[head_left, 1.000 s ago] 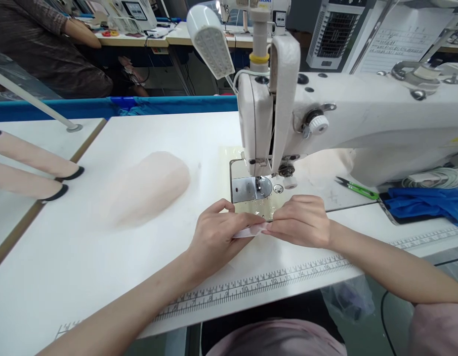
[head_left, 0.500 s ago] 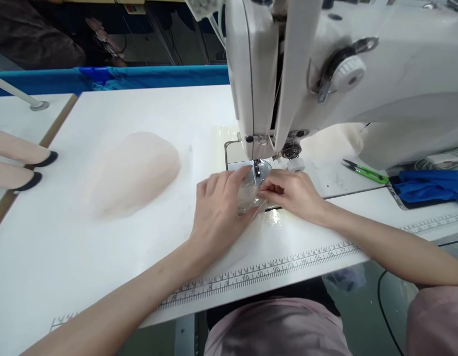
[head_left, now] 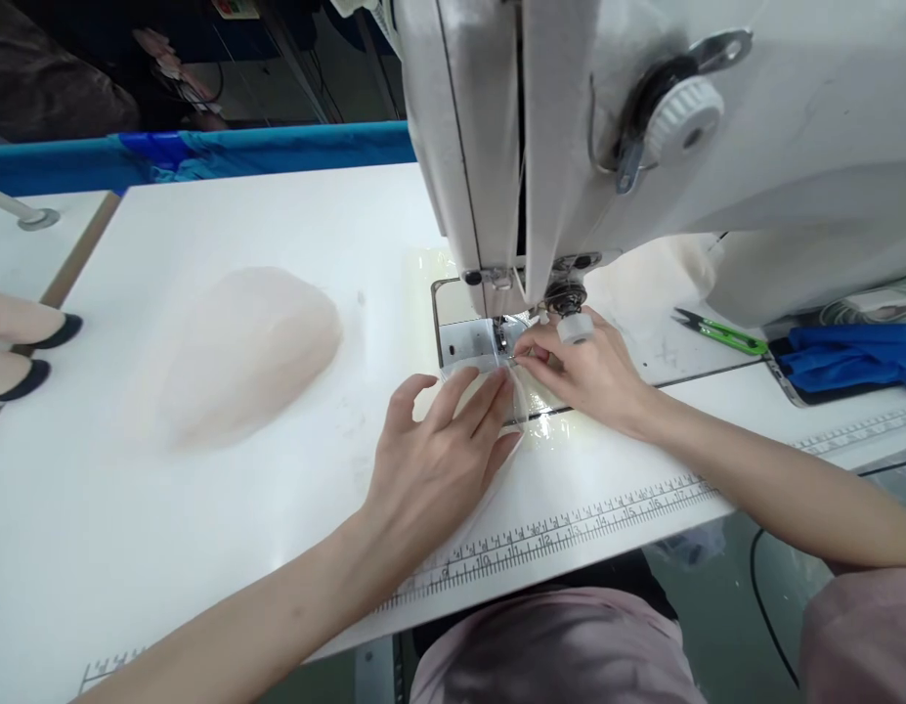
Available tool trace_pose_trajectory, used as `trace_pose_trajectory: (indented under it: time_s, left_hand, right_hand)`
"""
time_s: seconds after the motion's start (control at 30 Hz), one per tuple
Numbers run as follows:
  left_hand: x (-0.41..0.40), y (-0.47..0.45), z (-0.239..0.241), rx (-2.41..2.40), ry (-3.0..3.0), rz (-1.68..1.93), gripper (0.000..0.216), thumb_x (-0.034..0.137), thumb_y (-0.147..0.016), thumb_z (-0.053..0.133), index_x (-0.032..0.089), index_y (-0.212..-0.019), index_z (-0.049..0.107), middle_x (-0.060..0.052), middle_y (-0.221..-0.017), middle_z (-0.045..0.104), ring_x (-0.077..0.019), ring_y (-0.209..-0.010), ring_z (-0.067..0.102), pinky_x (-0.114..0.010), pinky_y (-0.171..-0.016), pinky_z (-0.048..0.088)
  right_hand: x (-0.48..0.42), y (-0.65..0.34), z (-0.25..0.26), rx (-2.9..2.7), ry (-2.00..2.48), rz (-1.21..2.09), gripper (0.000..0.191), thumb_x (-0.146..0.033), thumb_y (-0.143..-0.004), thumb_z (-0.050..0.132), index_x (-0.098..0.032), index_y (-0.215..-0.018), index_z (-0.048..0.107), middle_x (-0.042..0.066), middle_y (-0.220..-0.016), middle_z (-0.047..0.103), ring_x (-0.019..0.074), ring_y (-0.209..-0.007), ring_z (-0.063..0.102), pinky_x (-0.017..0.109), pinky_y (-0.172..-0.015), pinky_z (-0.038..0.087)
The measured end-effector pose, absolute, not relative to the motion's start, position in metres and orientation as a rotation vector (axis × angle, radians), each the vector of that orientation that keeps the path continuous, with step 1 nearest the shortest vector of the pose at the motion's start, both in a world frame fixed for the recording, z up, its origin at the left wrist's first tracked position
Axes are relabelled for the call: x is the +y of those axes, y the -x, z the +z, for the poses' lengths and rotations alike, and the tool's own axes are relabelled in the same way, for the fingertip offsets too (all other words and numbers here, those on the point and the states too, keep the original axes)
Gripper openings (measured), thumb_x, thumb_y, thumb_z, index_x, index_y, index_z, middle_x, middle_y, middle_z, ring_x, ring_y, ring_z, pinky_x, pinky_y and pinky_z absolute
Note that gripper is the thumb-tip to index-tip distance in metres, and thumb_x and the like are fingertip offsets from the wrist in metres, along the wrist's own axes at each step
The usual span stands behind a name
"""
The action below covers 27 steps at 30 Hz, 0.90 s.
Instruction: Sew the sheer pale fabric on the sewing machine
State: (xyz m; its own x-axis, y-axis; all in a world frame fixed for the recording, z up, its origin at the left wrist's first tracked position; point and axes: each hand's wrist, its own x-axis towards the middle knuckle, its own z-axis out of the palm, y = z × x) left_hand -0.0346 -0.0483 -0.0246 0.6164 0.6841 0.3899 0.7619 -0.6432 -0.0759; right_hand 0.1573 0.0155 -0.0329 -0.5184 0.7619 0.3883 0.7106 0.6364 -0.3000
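My left hand lies with fingers stretched out over a thin, sheer fabric piece, its fingertips just in front of the presser foot. The fabric is nearly see-through, and part of it is under that hand. Close beside the foot on the right, my right hand pinches the fabric's edge between thumb and forefinger. The sewing machine's head rises above both hands. The metal needle plate shows to the left of the foot.
A skin-toned sheer fabric piece lies on the white table at left. Green thread snips and a blue cloth are at right. A printed ruler runs along the front edge. Two beige, black-tipped shapes stick in at left.
My left hand has drawn back a little from the presser foot and its fingers have spread. My right hand has edged closer to the foot. The view has shifted slightly.
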Motion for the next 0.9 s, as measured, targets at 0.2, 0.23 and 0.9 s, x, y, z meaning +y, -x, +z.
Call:
trace_pose_trajectory:
  time_s: [0.2, 0.23, 0.9]
  left_hand:
    - [-0.037, 0.039, -0.027, -1.161, 2.569, -0.480, 0.027, 0.023, -0.095, 0.049, 0.020, -0.121, 0.057, -0.006, -0.118, 0.068, -0.0260, -0.116, 0.058, -0.046, -0.090, 0.033]
    - [-0.036, 0.040, -0.027, -1.159, 2.561, -0.477, 0.028, 0.022, -0.095, 0.048, 0.020, -0.122, 0.056, -0.006, -0.120, 0.067, -0.0253, -0.117, 0.057, -0.045, -0.090, 0.033]
    - [-0.024, 0.039, -0.032, -1.176, 2.511, -0.517, 0.028, 0.028, -0.095, 0.051, 0.019, -0.121, 0.057, -0.007, -0.119, 0.067, -0.0246, -0.119, 0.057, -0.044, -0.093, 0.032]
  right_hand:
    - [0.005, -0.164, -0.034, -2.509, 0.870, -0.236, 0.035, -0.008, -0.087, 0.045, -0.019, -0.109, 0.069, 0.003, -0.084, 0.067, 0.0159, -0.073, 0.054, 0.032, -0.070, 0.031]
    - [0.004, -0.164, -0.033, -2.521, 0.877, -0.277, 0.033, -0.007, -0.086, 0.045, -0.018, -0.106, 0.069, 0.004, -0.085, 0.068, 0.0165, -0.074, 0.054, 0.032, -0.071, 0.031]
    - [0.008, -0.164, -0.035, -2.582, 0.886, -0.499, 0.029, -0.006, -0.086, 0.043, -0.013, -0.093, 0.069, 0.007, -0.090, 0.070, 0.0196, -0.080, 0.056, 0.036, -0.075, 0.032]
